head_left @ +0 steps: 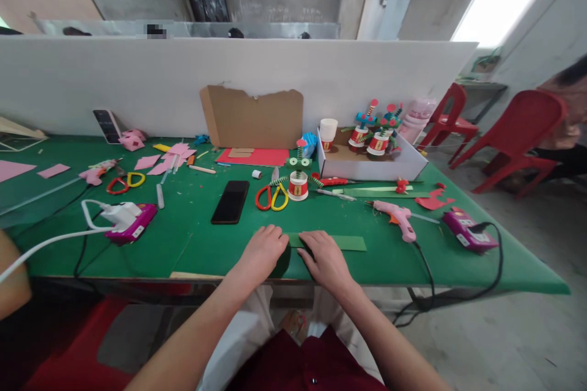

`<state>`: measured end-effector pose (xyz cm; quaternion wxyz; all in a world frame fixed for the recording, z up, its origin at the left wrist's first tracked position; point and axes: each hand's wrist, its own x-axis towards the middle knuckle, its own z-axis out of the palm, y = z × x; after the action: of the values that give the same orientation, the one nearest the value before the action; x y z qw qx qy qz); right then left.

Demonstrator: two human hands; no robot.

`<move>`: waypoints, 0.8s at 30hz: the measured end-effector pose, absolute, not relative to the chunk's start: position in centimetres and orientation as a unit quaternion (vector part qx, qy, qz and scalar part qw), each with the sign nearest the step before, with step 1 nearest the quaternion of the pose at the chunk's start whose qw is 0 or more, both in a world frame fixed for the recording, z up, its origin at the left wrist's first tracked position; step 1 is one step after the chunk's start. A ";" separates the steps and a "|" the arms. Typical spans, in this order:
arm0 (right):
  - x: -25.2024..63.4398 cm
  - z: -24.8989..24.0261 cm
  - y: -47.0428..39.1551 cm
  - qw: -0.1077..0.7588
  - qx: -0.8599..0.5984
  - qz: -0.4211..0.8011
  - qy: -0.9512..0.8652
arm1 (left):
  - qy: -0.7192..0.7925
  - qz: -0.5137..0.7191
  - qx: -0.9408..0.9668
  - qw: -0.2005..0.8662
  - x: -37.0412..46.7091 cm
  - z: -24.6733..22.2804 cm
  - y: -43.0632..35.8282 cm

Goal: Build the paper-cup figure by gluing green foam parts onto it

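A green paper strip (352, 243) lies flat near the front edge of the green table. At its left end, my left hand (262, 254) rests with the fingers bent and close together over the paper; what is under the fingertips is hidden. My right hand (324, 258) lies over the strip's middle, fingers stretched to the left and thumb apart. Just beyond my hands stands a paper-cup figure (298, 184) with green coiled arms. Beside it are red-and-yellow scissors (272, 197) and a black phone (230, 201).
To the right lie a pink glue gun (398, 215) and a purple power strip (466, 233) with trailing cables. A white box (373, 170) holds more cup figures. Pink paper pieces (172, 156), another glue gun (97, 172) and another power strip (135, 226) occupy the left. A person's arm (13, 275) shows at far left.
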<state>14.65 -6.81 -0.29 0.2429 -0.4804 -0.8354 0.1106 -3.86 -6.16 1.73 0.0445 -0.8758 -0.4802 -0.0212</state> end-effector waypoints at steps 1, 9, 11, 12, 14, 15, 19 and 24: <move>14.7 -0.3 -6.8 0.247 -0.480 0.110 -0.835 | -0.483 -0.029 -0.874 0.052 -3.7 1.7 -6.1; 13.9 0.0 -6.5 0.201 -0.493 0.083 -0.842 | -0.503 -0.042 -0.861 0.064 -2.6 1.4 -6.1; 13.8 0.0 -6.7 0.186 -0.488 0.075 -0.849 | -0.499 -0.054 -0.863 0.064 -2.5 1.1 -6.8; 13.9 -0.1 -6.9 0.182 -0.485 0.074 -0.852 | -0.494 -0.060 -0.865 0.064 -2.6 0.9 -7.2; 14.4 -0.3 -7.3 0.185 -0.482 0.074 -0.853 | -0.485 -0.071 -0.869 0.065 -3.1 0.5 -7.9; 14.8 -0.5 -7.5 0.191 -0.482 0.075 -0.852 | -0.482 -0.079 -0.870 0.064 -3.5 0.3 -8.2; 17.2 -0.7 -8.0 0.217 -0.486 0.077 -0.843 | -0.489 -0.132 -0.861 0.041 -5.7 -0.3 -8.3; 20.3 -0.3 -7.8 0.237 -0.517 0.083 -0.818 | -0.507 -0.217 -0.833 -0.046 -8.2 -0.8 -7.0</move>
<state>20.27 -7.84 -0.34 0.2368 -0.5168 -0.8185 0.0832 -8.25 -7.00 -0.79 -0.0464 -0.8332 -0.5066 -0.2169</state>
